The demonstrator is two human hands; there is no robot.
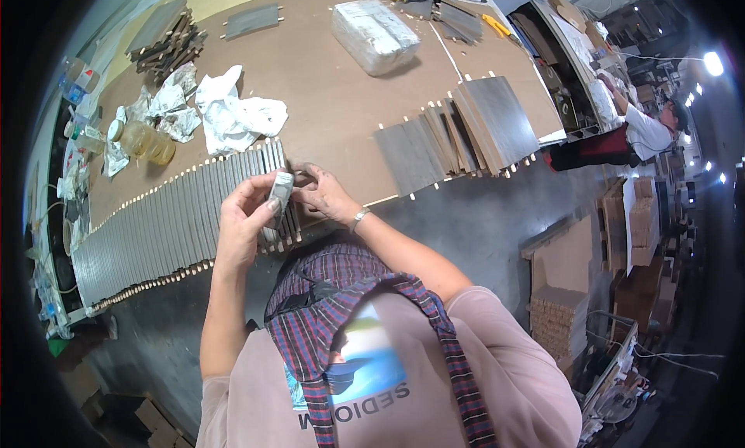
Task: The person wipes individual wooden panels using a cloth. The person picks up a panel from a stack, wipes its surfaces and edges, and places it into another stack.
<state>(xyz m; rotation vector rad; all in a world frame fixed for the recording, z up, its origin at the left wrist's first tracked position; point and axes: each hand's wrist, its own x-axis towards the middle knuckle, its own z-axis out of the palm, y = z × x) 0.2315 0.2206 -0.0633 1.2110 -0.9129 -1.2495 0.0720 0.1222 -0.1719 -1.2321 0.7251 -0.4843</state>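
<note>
My left hand (pixel 247 210) pinches a small grey-and-white tube-shaped piece (pixel 281 189) between thumb and fingers. Close by on its right, my right hand (pixel 327 193) has its fingers curled together; what they hold, if anything, is hidden. Both hands are over the right end of a long row of narrow grey boards (pixel 167 223). These boards stand packed side by side along the table's near edge, with pale wooden dowels sticking out of their ends. Farther right, several wider grey boards (pixel 497 118) with dowels lean and overlap one another.
A wrapped white block (pixel 375 35) sits on the brown table (pixel 310 76). Crumpled white paper (pixel 237 110) and a yellowish jar (pixel 147 141) lie left. More board pieces (pixel 164 37) are stacked at the far left. A person (pixel 648 134) works beyond the table's right side.
</note>
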